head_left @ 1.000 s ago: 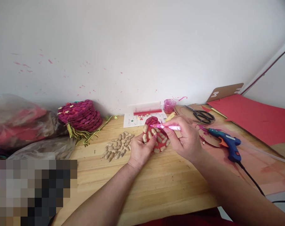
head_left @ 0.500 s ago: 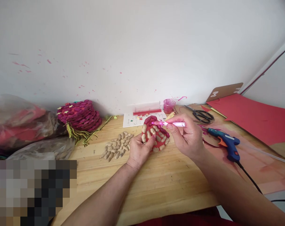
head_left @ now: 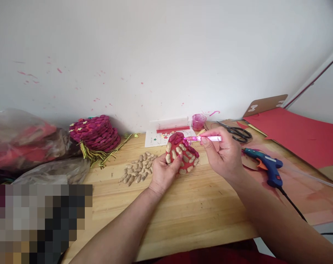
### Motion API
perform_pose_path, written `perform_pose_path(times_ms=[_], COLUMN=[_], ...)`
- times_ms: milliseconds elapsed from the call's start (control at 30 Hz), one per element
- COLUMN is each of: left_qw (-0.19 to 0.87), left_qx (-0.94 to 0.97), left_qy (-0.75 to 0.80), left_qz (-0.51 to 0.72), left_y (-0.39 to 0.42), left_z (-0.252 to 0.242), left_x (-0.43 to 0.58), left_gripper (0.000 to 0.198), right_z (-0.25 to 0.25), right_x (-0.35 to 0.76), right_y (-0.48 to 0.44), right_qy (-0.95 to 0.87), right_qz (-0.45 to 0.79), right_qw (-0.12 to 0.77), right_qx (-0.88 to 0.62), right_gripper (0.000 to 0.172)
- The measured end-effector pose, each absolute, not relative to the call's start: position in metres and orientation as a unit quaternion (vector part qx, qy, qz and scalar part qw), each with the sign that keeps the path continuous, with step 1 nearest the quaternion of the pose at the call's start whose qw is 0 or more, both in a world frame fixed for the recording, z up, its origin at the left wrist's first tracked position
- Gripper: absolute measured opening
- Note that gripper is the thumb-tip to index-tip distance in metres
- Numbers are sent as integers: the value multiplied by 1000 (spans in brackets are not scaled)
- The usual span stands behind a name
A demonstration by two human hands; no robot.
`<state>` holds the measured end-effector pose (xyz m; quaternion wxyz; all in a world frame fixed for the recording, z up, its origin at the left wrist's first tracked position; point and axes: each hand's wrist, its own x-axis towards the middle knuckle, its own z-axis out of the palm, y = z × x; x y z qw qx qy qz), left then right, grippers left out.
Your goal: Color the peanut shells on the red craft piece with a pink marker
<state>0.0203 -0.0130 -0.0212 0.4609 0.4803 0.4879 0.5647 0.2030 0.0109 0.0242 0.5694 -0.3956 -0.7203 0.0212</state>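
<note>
My left hand (head_left: 163, 174) is closed round a red cone-shaped piece (head_left: 182, 154) studded with peanut shells, holding it upright on the wooden table (head_left: 183, 212). My right hand (head_left: 224, 156) pinches a pink-and-white brush (head_left: 203, 139), whose tip touches the upper right side of the red piece. Part of the top of the piece is painted dark pink. A pile of loose peanut shells (head_left: 137, 170) lies just left of my left hand.
A small pot of pink paint (head_left: 198, 122), black scissors (head_left: 238, 132) and a blue glue gun (head_left: 267, 167) with its cord lie to the right. Red paper (head_left: 298, 137) covers the far right. A stack of magenta pieces (head_left: 95, 134) and plastic bags (head_left: 31, 146) sit left.
My right hand has lifted and moved right with the brush, from the middle of the red piece up to its top right. My left hand has barely shifted.
</note>
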Motion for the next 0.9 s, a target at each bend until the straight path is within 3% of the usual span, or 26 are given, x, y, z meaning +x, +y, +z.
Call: perform_pose_path(times_ms=[233,533,767,900], left_qw=[469,502,534,543], left_qx=[482,456,428,424], left_qy=[484,478,489,496], left_qz=[560,558,541,529], left_y=[-12,-12,-11,-10], left_z=[-20,-18,-20,-19], left_x=[20,21,21,22], left_gripper=[34,49,52,51], right_z=[22,14,21,51], right_x=[203,204,216,238], right_y=[14,19,37,66], right_qy=[-719,-702,-635,-608], right_qz=[51,98,147,107], right_qw=[578,588,656,618], right_qx=[-383,-391,-381,-487], right_gripper=[8,14,18,18])
